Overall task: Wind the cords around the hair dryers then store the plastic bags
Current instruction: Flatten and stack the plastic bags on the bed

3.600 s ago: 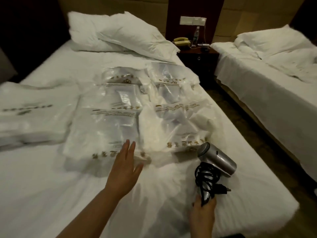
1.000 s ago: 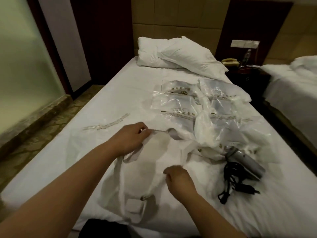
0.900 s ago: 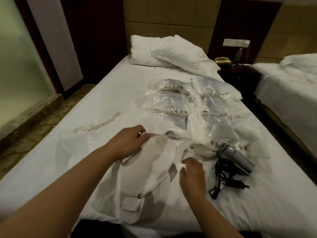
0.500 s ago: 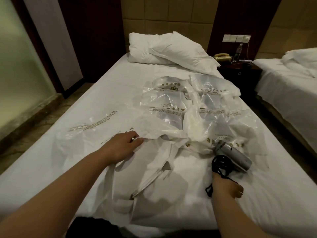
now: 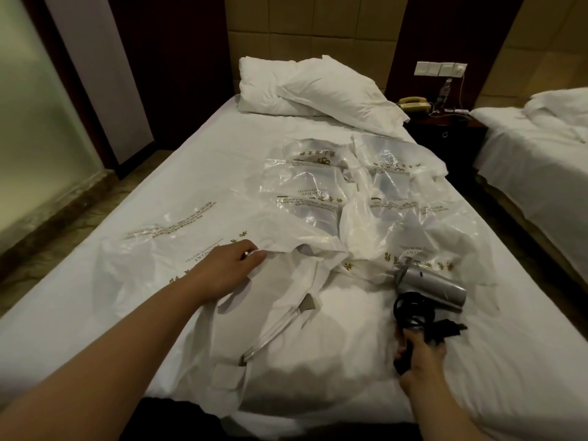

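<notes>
White sheets cover the bed (image 5: pixel 197 160), with pillows (image 5: pixel 318 87) at the headboard and a second bed (image 5: pixel 534 160) to the right. Printed plastic bags (image 5: pixel 305 189) lie spread across the mattress centre. Left hand (image 5: pixel 227 268) pinches the rim of a white bag (image 5: pixel 286 313), fingers curled. Right hand (image 5: pixel 420 351) grips the dark handle of the silver hair dryer (image 5: pixel 432 284), whose black cord (image 5: pixel 413 308) is coiled beside the barrel, near the right mattress edge.
</notes>
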Demonstrator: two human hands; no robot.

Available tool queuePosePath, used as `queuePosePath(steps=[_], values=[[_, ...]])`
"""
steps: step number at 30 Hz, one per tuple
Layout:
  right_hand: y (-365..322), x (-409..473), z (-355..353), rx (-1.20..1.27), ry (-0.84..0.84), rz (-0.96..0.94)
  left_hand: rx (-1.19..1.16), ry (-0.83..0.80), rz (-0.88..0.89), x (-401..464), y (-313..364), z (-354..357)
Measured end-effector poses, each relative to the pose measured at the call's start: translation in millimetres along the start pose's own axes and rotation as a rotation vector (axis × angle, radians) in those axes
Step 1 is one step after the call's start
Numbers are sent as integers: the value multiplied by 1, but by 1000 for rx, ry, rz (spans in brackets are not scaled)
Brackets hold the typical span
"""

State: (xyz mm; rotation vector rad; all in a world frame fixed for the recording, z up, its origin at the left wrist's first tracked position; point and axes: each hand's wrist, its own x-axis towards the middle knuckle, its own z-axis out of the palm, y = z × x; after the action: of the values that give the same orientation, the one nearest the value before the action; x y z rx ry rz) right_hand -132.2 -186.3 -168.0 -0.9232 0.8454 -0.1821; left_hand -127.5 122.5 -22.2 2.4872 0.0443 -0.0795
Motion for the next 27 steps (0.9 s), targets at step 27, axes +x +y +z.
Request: queuePosePath(steps=[27], values=[[76,-141,148,-684,-851,87,-208,17,113,-29,11,-4]])
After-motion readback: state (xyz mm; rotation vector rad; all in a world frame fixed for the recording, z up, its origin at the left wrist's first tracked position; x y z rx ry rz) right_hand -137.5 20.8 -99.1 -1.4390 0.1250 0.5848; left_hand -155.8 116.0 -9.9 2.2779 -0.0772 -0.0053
